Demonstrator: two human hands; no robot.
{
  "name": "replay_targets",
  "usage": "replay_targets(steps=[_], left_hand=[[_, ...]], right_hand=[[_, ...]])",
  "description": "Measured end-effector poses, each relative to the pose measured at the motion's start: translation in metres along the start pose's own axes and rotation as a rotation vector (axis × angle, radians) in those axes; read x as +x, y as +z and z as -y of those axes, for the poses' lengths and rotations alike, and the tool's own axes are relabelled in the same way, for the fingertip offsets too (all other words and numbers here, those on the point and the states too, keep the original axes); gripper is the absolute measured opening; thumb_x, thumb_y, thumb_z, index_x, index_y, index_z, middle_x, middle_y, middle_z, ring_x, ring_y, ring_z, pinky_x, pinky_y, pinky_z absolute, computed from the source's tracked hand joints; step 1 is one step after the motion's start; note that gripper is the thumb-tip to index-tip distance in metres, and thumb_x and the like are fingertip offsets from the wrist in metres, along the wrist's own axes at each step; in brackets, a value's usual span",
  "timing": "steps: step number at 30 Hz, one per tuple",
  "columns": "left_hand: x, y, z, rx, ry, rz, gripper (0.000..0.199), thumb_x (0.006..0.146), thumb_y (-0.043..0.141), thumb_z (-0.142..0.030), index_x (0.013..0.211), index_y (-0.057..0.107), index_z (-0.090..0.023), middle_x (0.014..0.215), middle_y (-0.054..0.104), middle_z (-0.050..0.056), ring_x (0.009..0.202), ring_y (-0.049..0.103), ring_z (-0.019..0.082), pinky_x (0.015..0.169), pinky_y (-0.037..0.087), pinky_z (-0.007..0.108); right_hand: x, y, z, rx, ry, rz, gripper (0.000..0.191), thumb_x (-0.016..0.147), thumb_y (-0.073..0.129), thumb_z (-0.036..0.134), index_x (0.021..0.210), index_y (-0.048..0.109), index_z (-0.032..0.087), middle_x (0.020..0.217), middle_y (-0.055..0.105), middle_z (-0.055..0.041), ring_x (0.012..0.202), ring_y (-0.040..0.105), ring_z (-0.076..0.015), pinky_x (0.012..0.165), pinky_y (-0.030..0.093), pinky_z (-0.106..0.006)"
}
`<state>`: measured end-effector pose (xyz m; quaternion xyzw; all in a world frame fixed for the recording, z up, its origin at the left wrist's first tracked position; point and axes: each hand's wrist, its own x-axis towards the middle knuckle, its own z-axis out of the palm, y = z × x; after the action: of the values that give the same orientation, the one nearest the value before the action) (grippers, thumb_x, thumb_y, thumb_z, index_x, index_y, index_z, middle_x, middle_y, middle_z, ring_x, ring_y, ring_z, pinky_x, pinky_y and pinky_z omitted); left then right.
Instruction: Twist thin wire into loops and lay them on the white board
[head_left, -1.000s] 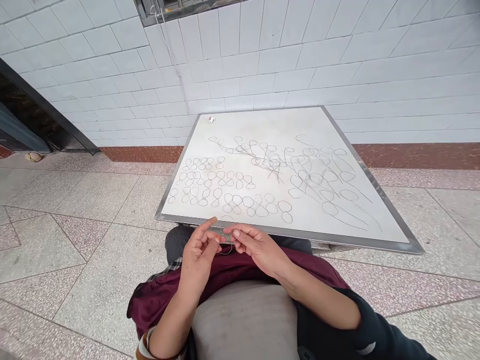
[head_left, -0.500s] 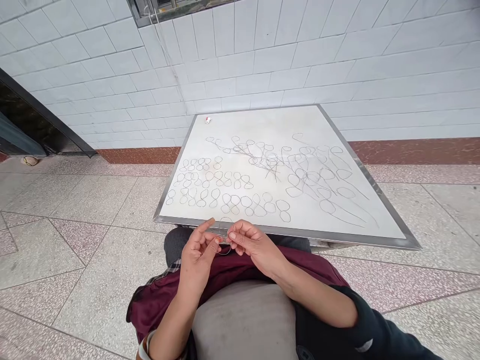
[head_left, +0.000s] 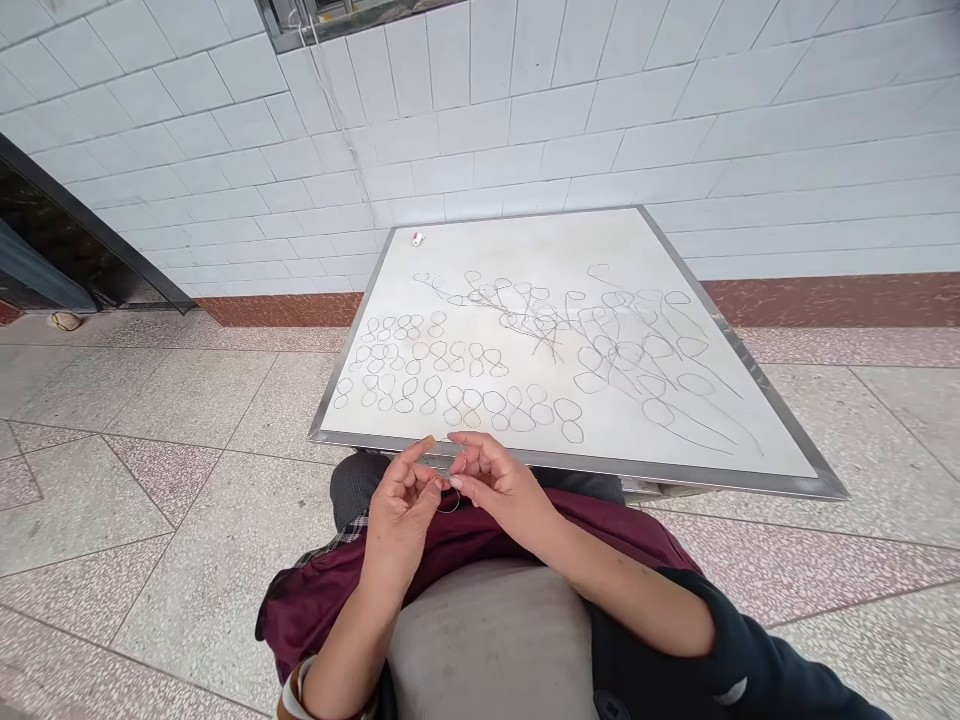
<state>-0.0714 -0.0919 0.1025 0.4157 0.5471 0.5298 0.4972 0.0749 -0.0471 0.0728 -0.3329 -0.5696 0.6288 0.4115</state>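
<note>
1. Two bare hands meet just off the near edge of a white tabletop, over the seated person's lap, at work on a thin bent wire.
2. The left hand has its grip pinched on the wire, thumb against curled fingers, while its forefinger points up and outward.
3. The right hand faces it, forefinger stretched along the wire's upper curve and thumb tip close to the left fingers; whether this grip clamps the wire or only steadies it, one cannot tell.
4. The wire sits between the two hands, a rounded loop hanging below the fingertips and another curve rising above them.
5. On the left part of the tabletop, figure-eight wires lie in rough rows, some touching.
6. Across the middle and right, long-tailed wires, each with one loop, overlap in a loose spread.
7. A small white-and-red object, too small to identify, rests near the far left corner.
8. A maroon cloth lies across the lap; a tiled wall stands behind the tabletop, above a speckled floor.
</note>
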Motion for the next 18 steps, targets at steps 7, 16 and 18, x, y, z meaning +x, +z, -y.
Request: replay_targets(steps=[7,16,18], left_hand=[[0.0001,-0.0020,0.0020,-0.013,-0.008,0.005,0.039,0.086,0.063,-0.027,0.124,0.057,-0.023,0.077,0.059,-0.003,0.072,0.051,0.010,0.075,0.042,0.024],[-0.0027,-0.0018,-0.0027,-0.021,-0.002,0.036,0.038,0.086,0.062,-0.028,0.124,0.056,-0.023,0.077,0.060,-0.003,0.073,0.052,0.011,0.073,0.042,0.024],[-0.0030,-0.0019,-0.0037,-0.014,-0.002,0.043,0.038,0.087,0.062,-0.029,0.124,0.056,-0.024,0.077,0.060,-0.003,0.074,0.052,0.011,0.075,0.041,0.024]], right_hand=[[-0.0036,-0.0005,-0.0029,-0.327,-0.177,0.045,0.052,0.089,0.057,0.028,0.138,0.040,0.032,0.105,0.057,-0.0050,0.070,0.056,-0.0132,0.067,0.051,-0.034],[-0.0009,0.0019,0.0052,-0.202,-0.020,0.019,0.063,0.079,0.066,0.022,0.135,0.039,0.031,0.095,0.058,0.0000,0.069,0.055,-0.0116,0.067,0.050,-0.031],[0.0002,0.0024,0.0064,-0.107,0.025,0.016,0.052,0.079,0.066,0.023,0.126,0.045,0.029,0.087,0.058,0.0021,0.068,0.055,-0.0115,0.064,0.050,-0.029]])
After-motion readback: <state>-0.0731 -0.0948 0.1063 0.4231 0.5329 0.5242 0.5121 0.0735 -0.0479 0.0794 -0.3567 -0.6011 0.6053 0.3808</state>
